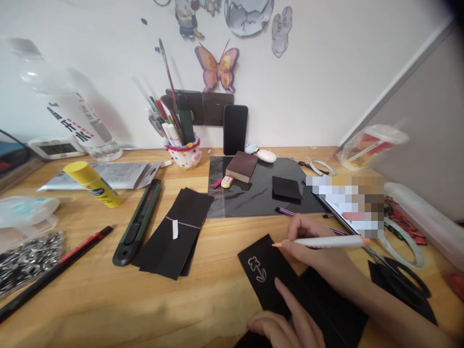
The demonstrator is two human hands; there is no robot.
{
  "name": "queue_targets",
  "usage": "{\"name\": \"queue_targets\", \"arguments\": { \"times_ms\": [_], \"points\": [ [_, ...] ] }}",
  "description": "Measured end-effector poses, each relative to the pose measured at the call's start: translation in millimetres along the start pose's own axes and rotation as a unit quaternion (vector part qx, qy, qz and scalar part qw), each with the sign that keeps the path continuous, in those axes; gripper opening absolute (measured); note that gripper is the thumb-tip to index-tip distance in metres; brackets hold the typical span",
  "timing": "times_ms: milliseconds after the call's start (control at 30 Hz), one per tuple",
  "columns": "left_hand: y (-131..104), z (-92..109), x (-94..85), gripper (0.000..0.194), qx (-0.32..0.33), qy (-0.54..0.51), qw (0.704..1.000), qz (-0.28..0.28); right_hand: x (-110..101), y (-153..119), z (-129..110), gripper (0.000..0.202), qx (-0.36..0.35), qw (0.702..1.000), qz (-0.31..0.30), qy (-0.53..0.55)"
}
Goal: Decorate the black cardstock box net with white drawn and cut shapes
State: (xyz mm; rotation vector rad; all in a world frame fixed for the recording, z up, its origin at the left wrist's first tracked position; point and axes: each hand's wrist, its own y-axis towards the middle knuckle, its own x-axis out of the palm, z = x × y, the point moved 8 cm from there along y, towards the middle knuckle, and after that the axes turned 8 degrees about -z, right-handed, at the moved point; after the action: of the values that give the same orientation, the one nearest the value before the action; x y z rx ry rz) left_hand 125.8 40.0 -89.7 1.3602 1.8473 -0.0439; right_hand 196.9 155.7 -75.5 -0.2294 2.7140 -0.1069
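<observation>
A white marker pen with orange ends [331, 241] is pinched in my right hand [308, 246], lying nearly level with its tip just over a black card [270, 275]. A flower with a stem and leaves is drawn in a pale line on that card. My left hand [290, 319] rests on the near part of the card, its index finger stretched out below the flower and the other fingers bent. More black card [333, 295] lies under my right forearm.
Black card strips [174, 241], a green utility knife [139, 222] and a yellow glue stick [94, 183] lie left. Behind are a pen cup [184, 152], a phone [235, 130] and a brown block [241, 166]. Black-handled scissors [402, 278] sit by my right forearm.
</observation>
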Motion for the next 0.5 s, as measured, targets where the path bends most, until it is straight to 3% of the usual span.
{"name": "queue_targets", "arguments": {
  "times_ms": [100, 200, 333, 400, 500],
  "points": [
    [0, 1, 0.3, 0.037, 0.003, 0.016, 1.0, 0.009, -3, -4, 0, 0.024, -0.01, 1.0, 0.005, -0.019],
    [0, 3, -0.9, 0.036, 0.077, 0.09, 0.993, 0.01, -4, -6, 2, 0.026, -0.013, 1.0, 0.015, -0.002],
    [-12, 19, 12.8, 0.045, 0.187, 0.179, 0.965, -0.039, -3, -7, 2, 0.031, -0.014, 0.999, 0.024, 0.024],
    [-23, 38, 26.5, 0.049, 0.242, 0.275, 0.928, -0.074, -1, -6, 4, 0.032, -0.006, 0.999, 0.017, 0.038],
    [-32, 67, 47.9, 0.054, 0.276, 0.476, 0.824, -0.134, 1, -5, 4, 0.027, -0.005, 0.998, 0.007, 0.055]
  ]
}}
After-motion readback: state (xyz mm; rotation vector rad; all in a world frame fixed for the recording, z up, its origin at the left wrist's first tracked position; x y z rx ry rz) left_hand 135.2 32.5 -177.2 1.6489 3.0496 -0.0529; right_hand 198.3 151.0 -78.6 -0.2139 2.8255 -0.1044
